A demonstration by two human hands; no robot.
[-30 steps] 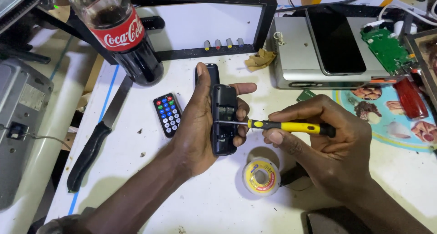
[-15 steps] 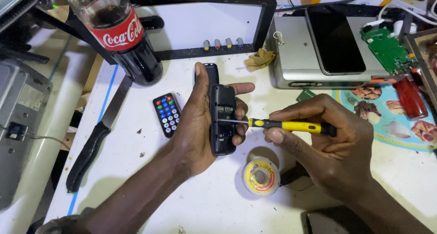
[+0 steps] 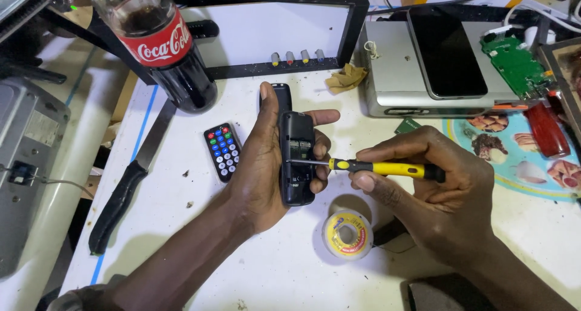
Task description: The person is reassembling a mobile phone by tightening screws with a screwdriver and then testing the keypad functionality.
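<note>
White worktop (image 3: 290, 274), cluttered. Left hand (image 3: 260, 160) is wrapped around a small black plastic handset with its back open (image 3: 296, 160), held just right of a little black remote with coloured buttons (image 3: 222, 150). Right hand (image 3: 436, 196) pinches a yellow-handled screwdriver (image 3: 381, 168), tip in the handset's open back. Handset looks light, rigid, fragile inside; best gripped by the side edges. Yellow solder spool (image 3: 347, 233) below handset.

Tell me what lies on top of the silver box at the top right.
A dark smartphone lies flat on the silver box, screen up. A green circuit board rests at the box's right end. What lies under the phone is covered.
</note>
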